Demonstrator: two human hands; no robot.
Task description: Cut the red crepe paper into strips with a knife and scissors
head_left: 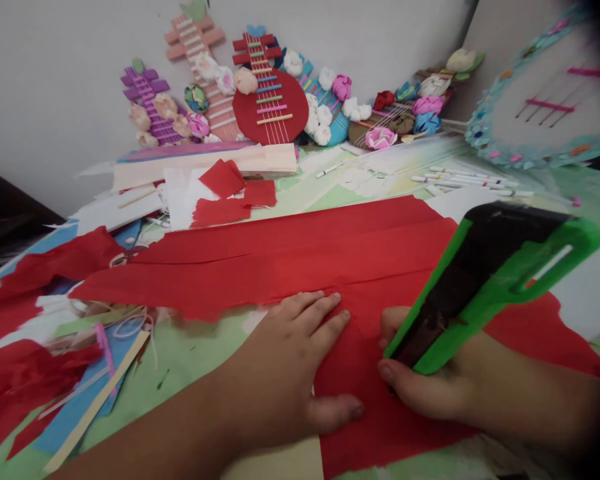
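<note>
Seemingly one stapler (pixel 485 280) — two hands, one red sheet (pixel 290 257).

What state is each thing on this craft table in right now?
Red crepe sheet: spread flat, edges ragged.
Left hand: flat, pressing the sheet.
Right hand: gripping the green tool.
Green tool: tilted, tip down on the sheet.
Red scraps: loose, torn.
Markers: lying flat.
Paper guitars: leaning on the wall.

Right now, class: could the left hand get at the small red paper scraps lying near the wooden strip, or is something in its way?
Probably yes. The left hand lies flat on the big red sheet; only that flat paper lies between it and the scraps, though it looks a long stretch.
</note>
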